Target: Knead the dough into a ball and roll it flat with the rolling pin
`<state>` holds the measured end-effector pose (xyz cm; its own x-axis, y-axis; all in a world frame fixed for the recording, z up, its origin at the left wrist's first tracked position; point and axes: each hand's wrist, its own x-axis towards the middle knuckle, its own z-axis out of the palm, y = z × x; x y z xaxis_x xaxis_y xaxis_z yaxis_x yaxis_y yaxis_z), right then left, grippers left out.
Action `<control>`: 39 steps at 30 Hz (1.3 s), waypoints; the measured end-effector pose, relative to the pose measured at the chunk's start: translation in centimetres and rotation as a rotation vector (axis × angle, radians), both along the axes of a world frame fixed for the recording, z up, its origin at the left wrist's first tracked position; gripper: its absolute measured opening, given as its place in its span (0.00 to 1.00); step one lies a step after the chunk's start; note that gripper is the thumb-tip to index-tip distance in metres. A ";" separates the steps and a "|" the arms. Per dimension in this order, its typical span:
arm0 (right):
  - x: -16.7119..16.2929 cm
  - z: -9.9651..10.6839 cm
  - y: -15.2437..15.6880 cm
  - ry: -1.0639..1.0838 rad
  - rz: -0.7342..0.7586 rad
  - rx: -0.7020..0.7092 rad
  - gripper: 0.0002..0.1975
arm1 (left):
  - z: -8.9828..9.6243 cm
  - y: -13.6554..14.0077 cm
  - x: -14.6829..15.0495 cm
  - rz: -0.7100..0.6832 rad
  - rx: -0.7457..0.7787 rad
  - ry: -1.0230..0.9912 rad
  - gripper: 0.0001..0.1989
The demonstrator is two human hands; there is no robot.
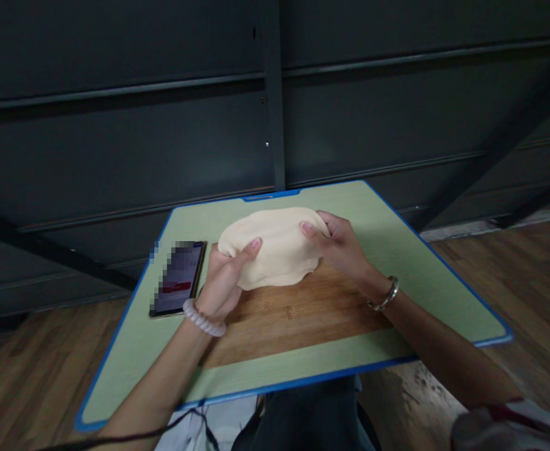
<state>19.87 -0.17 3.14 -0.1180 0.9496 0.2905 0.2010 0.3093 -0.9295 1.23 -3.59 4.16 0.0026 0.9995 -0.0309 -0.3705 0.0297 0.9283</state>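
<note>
Pinched by left hand [225, 274] and right hand [339, 243], the dough sheet [279, 245] could tear at its uneven near edge if overstretched; thickness unclear

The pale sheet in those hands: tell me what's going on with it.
A person grips a flat, soft-looking pale sheet with both bare hands: the left hand at its left edge, the right hand at its right, thumbs on top. It is held over a wooden board on a green, blue-edged table. A phone lies on the table, left of the left hand.
</note>
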 end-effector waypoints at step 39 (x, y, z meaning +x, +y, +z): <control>-0.3 0.1 0.1 0.295 0.029 -0.131 0.19 | -0.5 -0.9 -0.7 -0.305 -0.154 -0.144 0.35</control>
